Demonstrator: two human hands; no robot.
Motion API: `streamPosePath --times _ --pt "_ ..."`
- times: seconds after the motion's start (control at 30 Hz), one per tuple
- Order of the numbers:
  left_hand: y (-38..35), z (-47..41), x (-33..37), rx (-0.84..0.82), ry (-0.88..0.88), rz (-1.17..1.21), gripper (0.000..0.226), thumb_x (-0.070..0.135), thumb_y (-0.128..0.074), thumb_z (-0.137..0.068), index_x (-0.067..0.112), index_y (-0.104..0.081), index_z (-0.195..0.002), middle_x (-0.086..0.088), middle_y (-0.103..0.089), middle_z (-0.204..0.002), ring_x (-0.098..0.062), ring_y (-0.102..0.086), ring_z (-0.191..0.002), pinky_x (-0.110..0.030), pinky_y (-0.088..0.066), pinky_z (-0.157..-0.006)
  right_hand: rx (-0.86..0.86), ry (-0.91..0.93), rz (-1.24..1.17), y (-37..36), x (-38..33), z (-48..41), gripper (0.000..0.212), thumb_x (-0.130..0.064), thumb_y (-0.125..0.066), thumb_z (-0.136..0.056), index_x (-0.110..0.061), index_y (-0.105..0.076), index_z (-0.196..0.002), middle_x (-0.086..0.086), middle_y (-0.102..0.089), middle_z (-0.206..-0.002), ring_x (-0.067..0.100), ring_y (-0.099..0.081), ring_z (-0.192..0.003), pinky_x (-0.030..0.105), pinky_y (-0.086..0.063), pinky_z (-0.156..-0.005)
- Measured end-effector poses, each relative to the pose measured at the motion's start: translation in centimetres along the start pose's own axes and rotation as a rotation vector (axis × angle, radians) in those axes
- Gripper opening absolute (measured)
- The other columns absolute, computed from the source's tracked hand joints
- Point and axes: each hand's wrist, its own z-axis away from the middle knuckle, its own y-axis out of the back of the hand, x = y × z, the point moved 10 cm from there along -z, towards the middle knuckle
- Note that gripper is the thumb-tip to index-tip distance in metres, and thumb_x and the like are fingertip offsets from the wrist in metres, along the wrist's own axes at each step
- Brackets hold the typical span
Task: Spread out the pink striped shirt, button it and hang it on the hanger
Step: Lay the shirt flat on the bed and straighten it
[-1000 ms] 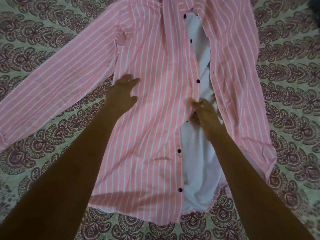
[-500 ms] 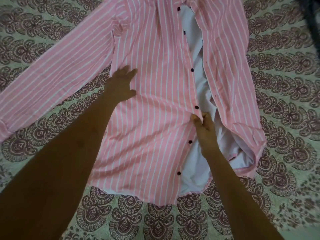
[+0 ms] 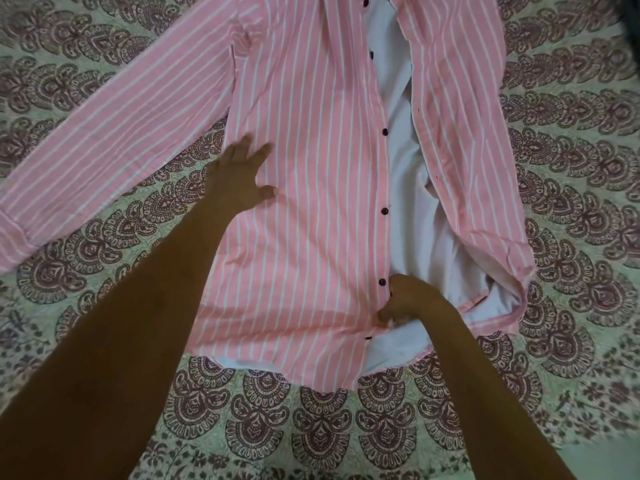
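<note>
The pink striped shirt [image 3: 311, 188] lies face up on the bed, unbuttoned, with its white inside [image 3: 401, 133] showing along the open front. Dark buttons [image 3: 384, 211] run down the left panel's edge. One sleeve [image 3: 114, 140] stretches out to the left. My left hand [image 3: 242, 181] rests flat with spread fingers on the left panel near the side seam. My right hand [image 3: 408, 299] grips the button edge of that panel low down, just under a button. No hanger is in view.
The shirt lies on a bedsheet [image 3: 311, 420] with a green ground and dark maroon paisley pattern, which fills the whole view. The right panel [image 3: 478, 188] is bunched and folded near the hem. Something dark shows at the top right corner [image 3: 632, 26].
My right hand has slid down the button edge toward the hem, still gripping it, and the panel lies flatter. My left hand has stayed pressed near the side seam.
</note>
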Motion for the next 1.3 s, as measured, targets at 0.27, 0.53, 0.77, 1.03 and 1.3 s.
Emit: streamPosePath --times 0.27,0.53,0.77,1.03,1.3 --pt "-1.4 5.9 -1.2 0.201 0.008 0.198 0.056 0.034 -0.054 -0.087 0.024 -0.037 -0.14 -0.01 -0.023 -0.153 -0.031 -0.023 -0.14 -0.054 -0.026 -0.11 -0.05 0.074 -0.048 0.1 -2.1 0.8 0.029 -0.027 -0.076 -0.074 -0.008 -0.059 -0.06 0.001 -0.06 -0.058 0.012 -0.056 -0.055 0.025 -0.047 -0.061" --pt "-8.8 18.5 -4.5 0.207 0.118 0.241 0.05 0.03 -0.049 -0.09 0.034 -0.035 -0.138 -0.009 -0.026 -0.152 -0.032 -0.03 -0.136 -0.055 -0.031 -0.106 0.028 0.18 -0.362 -4.5 -1.2 1.8 0.04 -0.028 -0.078 -0.07 -0.011 -0.064 -0.104 -0.004 -0.066 -0.09 0.009 -0.061 -0.078 0.019 -0.048 -0.068" --pt "-9.0 24.6 -6.1 0.311 0.352 0.437 0.02 -0.002 -0.058 -0.079 0.008 -0.063 -0.096 -0.018 -0.056 -0.108 -0.033 -0.058 -0.082 -0.028 -0.039 -0.061 0.088 0.213 -0.611 -8.0 -0.1 4.4 0.043 -0.01 -0.068 -0.081 -0.003 -0.055 -0.121 0.012 -0.065 -0.113 0.027 -0.062 -0.104 0.04 -0.05 -0.091" --pt "-8.6 25.5 -9.0 0.209 0.33 0.716 0.034 -0.006 -0.057 -0.077 0.026 -0.051 -0.068 0.0 -0.058 -0.063 -0.011 -0.05 -0.054 -0.014 -0.037 -0.049 0.062 0.104 -0.334 -10.7 1.8 4.1 0.05 -0.013 -0.071 -0.076 -0.004 -0.053 -0.122 0.012 -0.062 -0.111 0.024 -0.059 -0.094 0.031 -0.05 -0.078" --pt "-9.9 26.3 -8.9 0.064 0.345 0.454 0.011 0.005 -0.061 -0.08 0.014 -0.067 -0.082 -0.007 -0.063 -0.094 -0.021 -0.059 -0.065 -0.023 -0.042 -0.059 0.076 0.001 0.151 -10.0 2.6 3.6 0.05 -0.037 -0.069 -0.074 -0.013 -0.054 -0.115 0.002 -0.066 -0.094 0.021 -0.063 -0.087 0.035 -0.052 -0.083"
